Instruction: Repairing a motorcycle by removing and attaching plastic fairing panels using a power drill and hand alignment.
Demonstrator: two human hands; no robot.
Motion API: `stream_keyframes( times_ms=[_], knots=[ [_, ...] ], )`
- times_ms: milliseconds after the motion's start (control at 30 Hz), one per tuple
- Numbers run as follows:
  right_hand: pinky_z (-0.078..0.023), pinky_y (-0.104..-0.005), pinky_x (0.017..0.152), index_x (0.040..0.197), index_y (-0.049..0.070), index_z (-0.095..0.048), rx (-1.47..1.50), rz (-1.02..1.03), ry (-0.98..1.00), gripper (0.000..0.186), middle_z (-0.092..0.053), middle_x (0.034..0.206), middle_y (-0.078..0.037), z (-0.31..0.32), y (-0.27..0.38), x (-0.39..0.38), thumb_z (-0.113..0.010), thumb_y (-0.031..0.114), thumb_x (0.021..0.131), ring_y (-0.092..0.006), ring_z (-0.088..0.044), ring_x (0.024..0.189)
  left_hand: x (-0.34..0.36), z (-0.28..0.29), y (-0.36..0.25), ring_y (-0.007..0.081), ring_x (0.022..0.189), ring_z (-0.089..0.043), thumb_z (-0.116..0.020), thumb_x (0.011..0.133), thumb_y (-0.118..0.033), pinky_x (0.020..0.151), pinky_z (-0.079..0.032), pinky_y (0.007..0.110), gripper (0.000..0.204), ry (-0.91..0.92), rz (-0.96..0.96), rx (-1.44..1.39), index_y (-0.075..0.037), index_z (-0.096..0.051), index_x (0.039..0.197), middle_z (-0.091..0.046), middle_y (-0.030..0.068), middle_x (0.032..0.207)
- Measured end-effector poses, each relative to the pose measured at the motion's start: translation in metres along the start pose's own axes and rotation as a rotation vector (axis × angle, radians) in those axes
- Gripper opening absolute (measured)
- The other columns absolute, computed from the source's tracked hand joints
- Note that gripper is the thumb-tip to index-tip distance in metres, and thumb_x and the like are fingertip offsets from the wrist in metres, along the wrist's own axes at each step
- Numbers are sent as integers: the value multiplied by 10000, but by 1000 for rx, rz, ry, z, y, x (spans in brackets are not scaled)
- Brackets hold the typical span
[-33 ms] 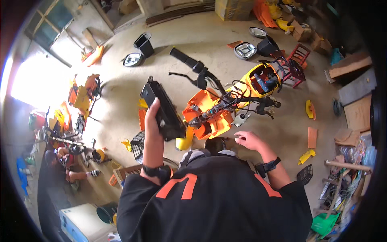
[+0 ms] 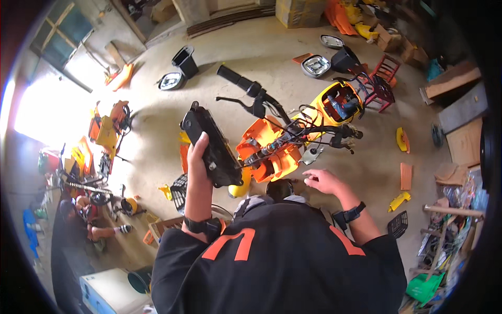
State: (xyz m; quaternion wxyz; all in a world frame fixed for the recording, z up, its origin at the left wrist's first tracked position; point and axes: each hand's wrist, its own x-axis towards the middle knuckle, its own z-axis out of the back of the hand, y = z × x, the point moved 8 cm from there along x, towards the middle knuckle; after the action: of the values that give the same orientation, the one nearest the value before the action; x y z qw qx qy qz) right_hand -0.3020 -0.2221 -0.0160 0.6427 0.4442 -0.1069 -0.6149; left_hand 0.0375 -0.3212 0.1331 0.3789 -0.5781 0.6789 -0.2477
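My left hand is closed on a long black plastic part, held upright left of a partly dismantled scooter. The scooter's black handlebar with cables, orange front panels and yellow rear body lie beyond it. My right hand hangs below the orange panels, fingers apart and slightly bent, holding nothing.
A co-worker is at the lower left, beside scooter parts. Black bins, a red chair and loose panels stand or lie around. Cardboard and boards line the right side; a white box sits bottom left.
The view has shifted very slightly. The black part in my left hand sits a little lower against the handlebar; otherwise little differs.
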Motion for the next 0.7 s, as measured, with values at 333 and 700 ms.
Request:
stream_keyframes(
  times_ms=[333,700],
  knots=[
    [-521,-377,680,1352,88,-453,-46,384,-258,571,-696,843,-85,-9,107,80,-616,350,872,-274,-672,741,11,-85,-17,143,818,-578,-607,917,-220,713,-493,279,325,-26,-531,82,-50,-494,1170,-565,45,944],
    [-505,-334,546,913,22,-660,185,231,-465,186,-659,655,-102,36,89,71,-582,191,898,-207,-669,598,116,135,226,332,1057,-561,-703,765,-400,883,-464,401,766,-420,131,700,91,-353,1238,-540,267,1155]
  ],
)
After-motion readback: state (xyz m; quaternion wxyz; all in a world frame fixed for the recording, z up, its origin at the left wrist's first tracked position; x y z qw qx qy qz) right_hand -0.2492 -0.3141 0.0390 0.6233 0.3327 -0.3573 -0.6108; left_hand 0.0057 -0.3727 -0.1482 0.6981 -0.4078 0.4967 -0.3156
